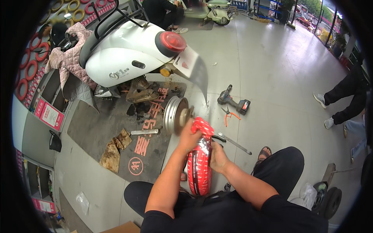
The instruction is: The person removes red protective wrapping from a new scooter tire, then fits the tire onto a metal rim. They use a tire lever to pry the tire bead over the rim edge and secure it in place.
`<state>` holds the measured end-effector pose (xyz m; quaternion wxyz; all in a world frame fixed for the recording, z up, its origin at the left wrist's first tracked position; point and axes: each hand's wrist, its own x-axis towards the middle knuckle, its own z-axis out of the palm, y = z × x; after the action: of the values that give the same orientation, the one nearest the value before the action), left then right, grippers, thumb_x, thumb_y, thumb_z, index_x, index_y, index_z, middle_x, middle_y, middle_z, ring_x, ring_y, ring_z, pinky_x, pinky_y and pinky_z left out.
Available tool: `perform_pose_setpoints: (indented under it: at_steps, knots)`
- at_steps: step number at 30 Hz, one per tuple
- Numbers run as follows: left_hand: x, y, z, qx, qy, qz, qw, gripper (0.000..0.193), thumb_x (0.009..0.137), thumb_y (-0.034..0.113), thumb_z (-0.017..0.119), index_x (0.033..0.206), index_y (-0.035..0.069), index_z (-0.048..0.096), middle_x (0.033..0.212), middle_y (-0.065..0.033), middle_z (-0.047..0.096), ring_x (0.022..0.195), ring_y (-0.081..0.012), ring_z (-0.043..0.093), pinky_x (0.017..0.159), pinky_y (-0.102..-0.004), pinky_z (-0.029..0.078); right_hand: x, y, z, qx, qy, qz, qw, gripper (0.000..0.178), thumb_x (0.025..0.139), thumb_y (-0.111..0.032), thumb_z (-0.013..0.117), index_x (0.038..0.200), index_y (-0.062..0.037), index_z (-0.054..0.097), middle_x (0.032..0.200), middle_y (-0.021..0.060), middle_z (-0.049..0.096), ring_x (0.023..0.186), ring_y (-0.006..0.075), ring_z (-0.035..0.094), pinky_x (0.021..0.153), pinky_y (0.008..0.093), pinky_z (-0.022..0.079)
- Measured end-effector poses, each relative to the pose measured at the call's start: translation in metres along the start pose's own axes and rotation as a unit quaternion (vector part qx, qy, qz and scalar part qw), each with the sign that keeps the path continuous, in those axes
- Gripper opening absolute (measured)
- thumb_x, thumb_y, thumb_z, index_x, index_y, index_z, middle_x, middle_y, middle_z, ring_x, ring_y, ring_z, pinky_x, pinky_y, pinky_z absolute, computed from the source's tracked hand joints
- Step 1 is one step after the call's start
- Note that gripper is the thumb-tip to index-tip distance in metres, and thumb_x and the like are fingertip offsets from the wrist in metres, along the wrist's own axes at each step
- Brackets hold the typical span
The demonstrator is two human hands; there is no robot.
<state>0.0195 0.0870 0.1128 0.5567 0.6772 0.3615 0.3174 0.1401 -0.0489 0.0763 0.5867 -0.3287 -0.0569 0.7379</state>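
A tyre in red-and-white plastic wrapping stands upright between my legs. At its top, my left hand is closed on a loose, bunched part of the red wrapping. My right hand grips the tyre's right side, its fingertips partly hidden behind it. Dark rubber and shiny film show near the top, between the hands. Just beyond my left hand, a silver wheel rim with a hub rests at the mat's edge.
A white scooter with its rear wheel off stands over a dark mat. Beyond my right hand lie a cordless impact wrench, orange-handled pliers and a metal tyre lever. A stained cloth lies left. People stand at right.
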Motion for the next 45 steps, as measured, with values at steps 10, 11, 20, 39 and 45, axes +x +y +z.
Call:
perform_pose_setpoints:
  at_steps: [10,11,20,39,45]
  knots:
    - [-0.043,0.039,0.022,0.303,-0.032,0.228,0.925,0.040,0.071,0.017,0.080,0.109,0.009,0.070,0.115,-0.0111,0.068,0.113,-0.0353,0.060,0.103,-0.0471,0.044,-0.043,-0.039,0.034,-0.388,0.111,-0.082,0.911,0.049,0.107,-0.034,0.065,0.146,-0.0073,0.055,0.131,0.0075,0.068,0.110,0.0153,0.069,0.090,0.0350,0.058]
    - [-0.041,0.041,0.022,0.306,-0.028,0.230,0.923,0.041,0.071,0.017,0.080,0.110,0.009,0.070,0.115,-0.0110,0.068,0.113,-0.0356,0.060,0.103,-0.0476,0.044,-0.040,-0.042,0.025,-0.454,0.124,-0.078,0.879,0.048,0.105,-0.027,0.068,0.146,-0.0062,0.055,0.128,0.0080,0.069,0.105,0.0143,0.070,0.086,0.0326,0.059]
    - [-0.082,0.019,0.009,0.035,0.035,-0.027,0.998,0.113,0.075,0.028,0.094,0.161,-0.003,0.028,0.157,-0.0275,0.043,0.143,-0.0348,0.049,0.120,-0.0485,0.042,-0.016,-0.072,-0.001,0.063,0.070,-0.070,0.993,0.031,0.099,-0.002,0.062,0.129,-0.0058,0.060,0.108,0.0088,0.071,0.091,0.0202,0.071,0.085,0.0362,0.060]
    - [-0.106,-0.047,0.027,-0.374,0.037,-0.362,0.853,0.035,0.108,0.032,0.061,0.122,0.000,0.069,0.104,-0.0121,0.078,0.084,-0.0194,0.077,0.073,-0.0345,0.066,-0.013,0.015,0.002,0.054,0.043,0.091,0.993,0.038,0.110,-0.028,0.055,0.132,0.0012,0.064,0.118,0.0144,0.074,0.101,0.0241,0.075,0.090,0.0423,0.063]
    - [-0.114,-0.110,0.002,0.026,0.217,-0.207,0.954,0.036,0.111,0.029,0.054,0.110,-0.004,0.069,0.096,-0.0102,0.076,0.080,-0.0185,0.071,0.071,-0.0302,0.056,0.002,0.022,-0.009,-0.174,0.160,-0.065,0.969,0.042,0.112,-0.039,0.052,0.134,-0.0036,0.062,0.123,0.0114,0.070,0.105,0.0180,0.070,0.087,0.0377,0.061]
